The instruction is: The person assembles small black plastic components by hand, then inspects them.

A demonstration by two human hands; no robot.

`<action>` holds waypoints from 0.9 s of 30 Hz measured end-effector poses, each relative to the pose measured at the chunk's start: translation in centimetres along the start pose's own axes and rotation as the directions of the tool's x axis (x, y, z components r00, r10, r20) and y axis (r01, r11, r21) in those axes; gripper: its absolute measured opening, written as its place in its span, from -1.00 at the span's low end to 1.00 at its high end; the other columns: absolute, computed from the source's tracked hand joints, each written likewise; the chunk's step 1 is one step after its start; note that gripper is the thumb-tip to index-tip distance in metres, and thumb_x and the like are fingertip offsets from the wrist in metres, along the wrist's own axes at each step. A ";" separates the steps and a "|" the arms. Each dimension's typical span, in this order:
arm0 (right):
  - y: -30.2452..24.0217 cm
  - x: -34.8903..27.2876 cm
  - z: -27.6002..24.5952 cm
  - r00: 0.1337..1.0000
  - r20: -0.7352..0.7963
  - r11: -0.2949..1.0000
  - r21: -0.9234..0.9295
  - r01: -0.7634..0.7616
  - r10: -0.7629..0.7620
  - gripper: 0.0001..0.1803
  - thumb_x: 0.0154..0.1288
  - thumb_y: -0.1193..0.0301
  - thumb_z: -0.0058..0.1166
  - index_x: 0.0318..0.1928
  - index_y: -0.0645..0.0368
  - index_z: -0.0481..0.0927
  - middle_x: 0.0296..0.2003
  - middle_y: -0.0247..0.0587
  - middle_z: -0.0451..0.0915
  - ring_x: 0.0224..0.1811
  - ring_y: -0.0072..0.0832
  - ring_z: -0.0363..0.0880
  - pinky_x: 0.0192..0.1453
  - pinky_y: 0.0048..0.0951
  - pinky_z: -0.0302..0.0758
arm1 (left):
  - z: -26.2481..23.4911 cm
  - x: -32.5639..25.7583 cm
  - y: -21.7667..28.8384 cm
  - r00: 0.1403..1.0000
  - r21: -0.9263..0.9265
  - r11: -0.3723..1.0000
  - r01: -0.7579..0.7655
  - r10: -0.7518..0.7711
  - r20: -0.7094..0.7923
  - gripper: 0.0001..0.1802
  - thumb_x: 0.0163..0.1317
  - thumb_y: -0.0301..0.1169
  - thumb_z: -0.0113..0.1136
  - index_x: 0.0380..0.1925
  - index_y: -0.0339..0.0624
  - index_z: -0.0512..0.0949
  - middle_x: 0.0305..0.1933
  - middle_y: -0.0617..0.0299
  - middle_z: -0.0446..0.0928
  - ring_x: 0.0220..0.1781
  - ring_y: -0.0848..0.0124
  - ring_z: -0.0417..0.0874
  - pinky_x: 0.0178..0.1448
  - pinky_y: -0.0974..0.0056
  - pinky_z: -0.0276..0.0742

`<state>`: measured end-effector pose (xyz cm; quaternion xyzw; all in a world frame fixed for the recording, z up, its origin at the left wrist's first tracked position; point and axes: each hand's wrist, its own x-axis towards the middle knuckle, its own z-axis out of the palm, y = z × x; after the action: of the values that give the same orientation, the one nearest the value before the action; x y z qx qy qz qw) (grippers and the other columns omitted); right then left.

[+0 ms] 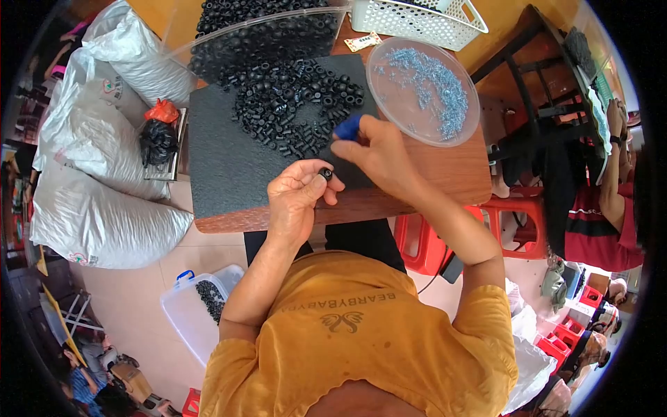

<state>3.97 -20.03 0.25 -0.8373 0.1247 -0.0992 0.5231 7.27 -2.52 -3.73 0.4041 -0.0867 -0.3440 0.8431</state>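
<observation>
Between the thumb and fingers of my left hand (292,198), a small black cylindrical part (325,173) is held, its round end facing up. My right hand (381,149) hovers just beyond it, thumb and forefinger curled toward each other. A blue cover (348,127) wraps a fingertip of that hand; anything in its pinch is too small to make out. Beyond both hands, a loose heap of black parts (281,125) lies on a dark grey mat (219,174). To the right of the heap, a round clear plastic tray (389,104) holds many tiny bluish metal pieces (451,104).
A clear bin of black parts (264,42) and a white perforated basket (417,24) stand at the table's back. Full white sacks (111,215) crowd the left. On the floor are a plastic box (184,313) and red stools (420,243). Another person's arm (611,167) shows at right.
</observation>
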 end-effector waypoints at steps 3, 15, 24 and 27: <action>0.2 2.5 0.8 0.953 -0.120 0.949 -0.192 0.252 -0.277 -0.78 0.09 0.44 0.23 -0.36 0.35 0.52 -0.46 0.13 0.55 -0.33 0.05 0.55 -0.26 -0.10 0.44 | -0.4 -0.1 0.0 1.000 -0.021 1.000 0.006 -0.006 0.005 -0.81 0.27 -0.53 0.20 -0.14 -0.38 0.56 -0.32 -0.05 0.65 -0.42 0.39 0.64 -0.29 0.39 0.58; 1.7 6.2 1.1 0.805 0.150 0.681 -0.457 0.571 -0.574 -0.85 -0.14 0.66 0.14 -0.53 0.21 0.46 -0.45 -0.09 0.54 -0.28 -0.06 0.48 -0.23 -0.08 0.44 | -1.4 0.1 -0.2 0.999 -0.116 0.993 -0.004 0.009 0.050 -0.80 0.29 -0.53 0.17 -0.11 -0.40 0.53 -0.29 -0.05 0.64 -0.39 0.35 0.65 -0.23 0.33 0.61; 1.1 7.0 1.7 0.576 0.416 0.331 -0.525 0.784 -0.704 -0.87 -0.14 0.59 0.14 -0.50 0.18 0.48 -0.44 -0.20 0.51 -0.24 -0.18 0.45 -0.21 -0.20 0.46 | -1.2 0.1 -0.3 0.999 -0.108 0.994 -0.025 0.030 0.043 -0.82 0.30 -0.55 0.15 -0.13 -0.41 0.53 -0.29 -0.07 0.64 -0.41 0.34 0.65 -0.26 0.30 0.62; 1.1 7.1 1.3 0.575 0.386 0.324 -0.545 0.773 -0.721 -0.87 -0.13 0.59 0.14 -0.51 0.19 0.46 -0.44 -0.20 0.51 -0.25 -0.17 0.45 -0.23 -0.21 0.46 | -1.3 0.1 -0.4 0.998 -0.125 0.992 -0.020 0.026 0.049 -0.82 0.31 -0.55 0.15 -0.12 -0.40 0.54 -0.29 -0.07 0.64 -0.41 0.34 0.66 -0.25 0.30 0.63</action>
<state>10.98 -21.57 -1.08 -0.9277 -0.2671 -0.2460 0.0862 7.69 -1.94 -4.87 0.3409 -0.0911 -0.3490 0.8682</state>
